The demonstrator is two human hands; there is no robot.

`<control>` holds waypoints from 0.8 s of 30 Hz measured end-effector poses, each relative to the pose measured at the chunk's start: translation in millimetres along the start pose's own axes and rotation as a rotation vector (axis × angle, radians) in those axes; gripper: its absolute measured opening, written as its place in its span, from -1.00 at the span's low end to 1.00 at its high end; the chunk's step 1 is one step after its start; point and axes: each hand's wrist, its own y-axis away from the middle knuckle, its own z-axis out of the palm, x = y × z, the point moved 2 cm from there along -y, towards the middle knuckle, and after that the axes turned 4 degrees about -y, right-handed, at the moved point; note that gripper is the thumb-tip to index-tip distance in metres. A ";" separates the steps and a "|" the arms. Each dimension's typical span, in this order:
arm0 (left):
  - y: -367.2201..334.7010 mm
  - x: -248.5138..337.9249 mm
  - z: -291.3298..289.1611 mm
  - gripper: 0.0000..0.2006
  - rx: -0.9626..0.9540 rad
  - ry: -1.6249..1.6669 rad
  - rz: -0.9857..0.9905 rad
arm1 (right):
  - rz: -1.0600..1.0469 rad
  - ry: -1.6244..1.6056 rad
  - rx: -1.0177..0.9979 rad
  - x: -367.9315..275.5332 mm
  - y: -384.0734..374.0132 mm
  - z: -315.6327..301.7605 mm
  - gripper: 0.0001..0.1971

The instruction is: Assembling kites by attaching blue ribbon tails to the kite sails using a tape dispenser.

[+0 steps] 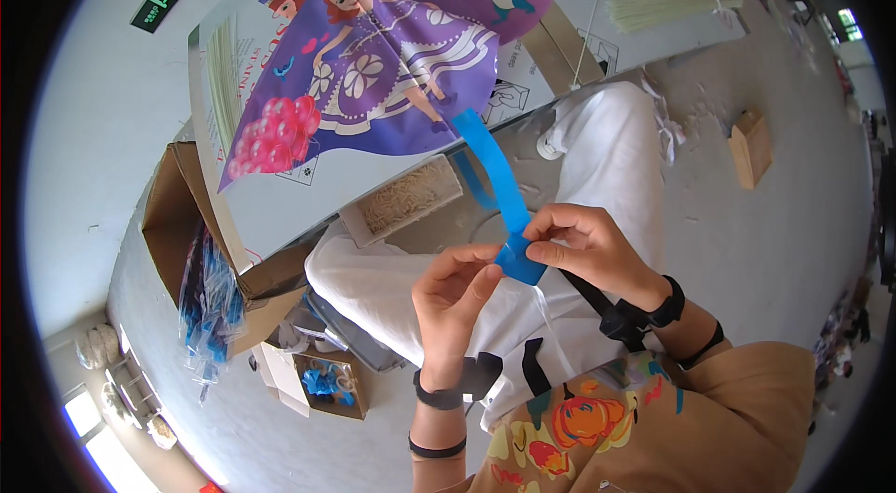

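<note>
A purple kite [392,55] printed with a cartoon girl in a dress lies flat on a cardboard work surface [280,204]. A blue ribbon tail [490,162] runs from the kite's lower tip down to my hands. My left hand [453,297] pinches the ribbon's lower end from the left, fingers bent around it. My right hand [583,246] grips the same end from the right, thumb and fingers closed on the blue strip. Both hands hover above my lap in white trousers [597,166]. Black bands sit on both wrists.
A small box of pale thin pieces [411,199] sits under the table edge. An open carton with blue packets [210,292] stands at left, another small box with blue bits [327,386] below. Bundled white rods [672,10] lie on the surface. A brown box [751,148] rests on the floor.
</note>
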 end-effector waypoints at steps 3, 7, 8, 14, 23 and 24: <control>0.6 -3.1 -2.4 -0.80 0.029 -0.192 0.065 | -0.234 0.277 0.036 -1.6 0.2 1.6 -0.87; 3.5 -5.8 -0.2 -0.87 0.183 -0.304 0.175 | -0.552 0.562 0.075 -9.3 3.5 7.5 -0.81; 5.2 -7.2 -1.6 -0.88 0.111 -0.141 0.089 | -0.737 0.743 0.104 -12.9 5.4 8.4 -0.77; 9.3 -9.9 6.4 -0.80 -0.040 0.226 -0.128 | -1.006 1.000 0.099 -12.0 9.0 11.0 -0.75; 9.7 -13.7 4.6 -0.84 -0.009 0.169 -0.167 | -1.029 1.100 0.105 -5.2 12.0 14.8 -0.82; 9.6 -13.5 4.5 -0.86 -0.002 0.164 -0.162 | -1.022 1.125 0.097 -4.6 12.0 14.8 -0.83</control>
